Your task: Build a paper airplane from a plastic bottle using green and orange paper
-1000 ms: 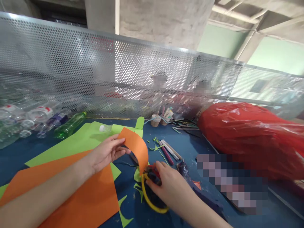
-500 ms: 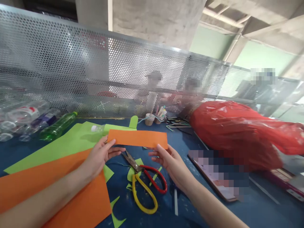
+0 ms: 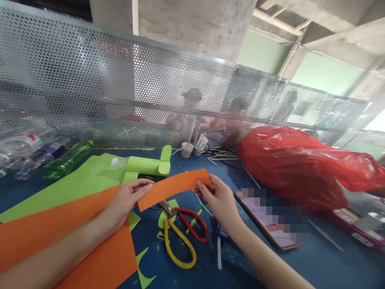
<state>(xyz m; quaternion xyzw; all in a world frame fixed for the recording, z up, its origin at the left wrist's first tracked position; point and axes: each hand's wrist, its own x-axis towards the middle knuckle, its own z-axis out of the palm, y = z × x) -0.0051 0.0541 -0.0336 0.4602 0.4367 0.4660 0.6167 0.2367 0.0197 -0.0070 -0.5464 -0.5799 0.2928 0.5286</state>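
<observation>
Both hands hold an orange paper strip [image 3: 174,186] above the blue table, tilted with its right end higher. My left hand [image 3: 132,196] pinches the left part near its upper edge. At the right end, my right hand [image 3: 218,196] grips the strip between thumb and fingers. Under the strip lie scissors [image 3: 176,230] with one yellow and one red handle, their blade tips hidden by the strip. Behind it rests a clear plastic bottle [image 3: 122,162] wrapped in green paper, with green paper fins at its right end. A large orange sheet [image 3: 105,257] lies beneath my left forearm.
A green sheet [image 3: 75,180] lies at left beside several plastic bottles [image 3: 69,159]. Cups of pens [image 3: 198,144] stand by the perforated metal screen [image 3: 168,88]. To the right are a phone [image 3: 267,220] and a red plastic bag [image 3: 288,164]. Green scraps [image 3: 144,267] lie in front.
The orange strip has turned from nearly level to a slant, its left end lower and its right end raised. My left hand's fingers have curled in. The view has shifted slightly.
</observation>
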